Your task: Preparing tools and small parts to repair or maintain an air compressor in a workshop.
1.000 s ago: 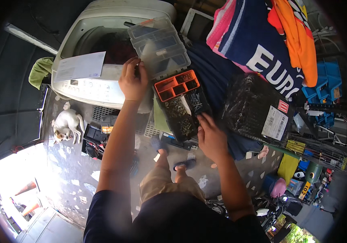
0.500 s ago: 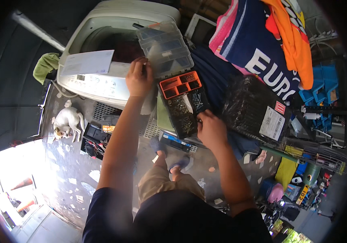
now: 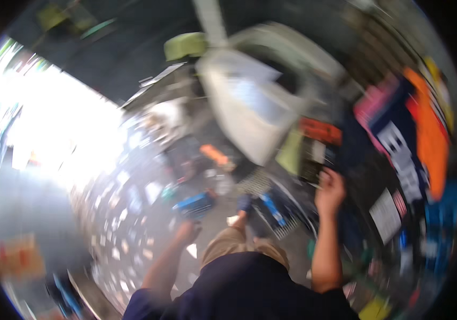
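Concrete floor (image 3: pixel 132 234) flecked with pale patches spreads across the lower left of the frame, with glaring daylight above it and a white washing machine (image 3: pixel 249 130) at upper centre; motion smears everything. Right of centre sits the parts organizer (image 3: pixel 311 166), a dark box with an orange inner tray (image 3: pixel 322 131) at its upper end and a pale green item (image 3: pixel 291 153) along its left side. It looks like rigid plastic, probably moderately heavy if filled, and loose contents could spill if tipped — opposite side walls seem the safest hold, rather than the tray, which might lift out. At its lower right corner, the right hand (image 3: pixel 331 193) has its fingers curled; blur hides whether they pinch the rim or rest just beside it. Well apart, left of the lower centre, the left hand (image 3: pixel 188 232) is near a blue case (image 3: pixel 193 204) — its fingers are too smeared to tell whether they are spread or closed, and nothing can be made out in them.
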`<state>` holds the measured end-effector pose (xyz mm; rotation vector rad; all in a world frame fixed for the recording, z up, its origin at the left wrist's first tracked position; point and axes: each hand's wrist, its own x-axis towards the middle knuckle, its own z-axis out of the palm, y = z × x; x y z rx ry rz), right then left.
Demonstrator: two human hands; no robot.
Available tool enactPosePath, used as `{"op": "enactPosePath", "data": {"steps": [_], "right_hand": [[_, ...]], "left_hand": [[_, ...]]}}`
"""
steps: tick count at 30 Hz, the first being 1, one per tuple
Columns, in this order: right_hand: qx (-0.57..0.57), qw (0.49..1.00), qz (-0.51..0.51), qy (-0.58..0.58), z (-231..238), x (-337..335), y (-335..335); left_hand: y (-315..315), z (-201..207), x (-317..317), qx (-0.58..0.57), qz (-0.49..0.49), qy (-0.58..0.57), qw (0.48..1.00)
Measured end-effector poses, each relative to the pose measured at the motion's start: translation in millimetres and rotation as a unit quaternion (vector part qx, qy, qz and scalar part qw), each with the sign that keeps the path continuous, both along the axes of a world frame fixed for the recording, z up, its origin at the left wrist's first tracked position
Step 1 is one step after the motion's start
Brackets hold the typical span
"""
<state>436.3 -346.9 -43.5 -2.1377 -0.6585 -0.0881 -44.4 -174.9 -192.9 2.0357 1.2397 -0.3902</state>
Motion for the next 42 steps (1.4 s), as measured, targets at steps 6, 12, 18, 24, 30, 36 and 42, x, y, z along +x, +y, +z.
{"op": "enactPosePath", "data": {"steps": [6,12,18,24,30,36,42], "right_hand": [[0.116,0.981,0.138,-0.07,-46,21,-11],[0.019,0.852,0.441,0.283,-72,-114,61],[-0.135,0.625,0.681,0.357,2,-325,67],[-0.231,0.475,0.782,0.329,17,-512,50],[-0.226,0.346,0.882,0.226,-1,-690,23],[-0.294,0.284,0.894,0.184,8,-850,-10],[-0.252,0.259,0.92,0.152,-26,-983,-13]], "left_hand": [[-153,-16,-126,0.007,0.332,-0.012,0.943],[-355,-76,-144,-0.04,0.664,0.07,0.744],[-450,-138,-111,-0.106,0.619,0.004,0.778],[-484,-135,-153,-0.113,0.795,-0.055,0.594],[-524,-172,-232,-0.069,0.862,-0.091,0.493],[-531,-86,-371,0.054,0.901,-0.099,0.418],[-440,39,-541,0.242,0.837,-0.335,0.359]]}}
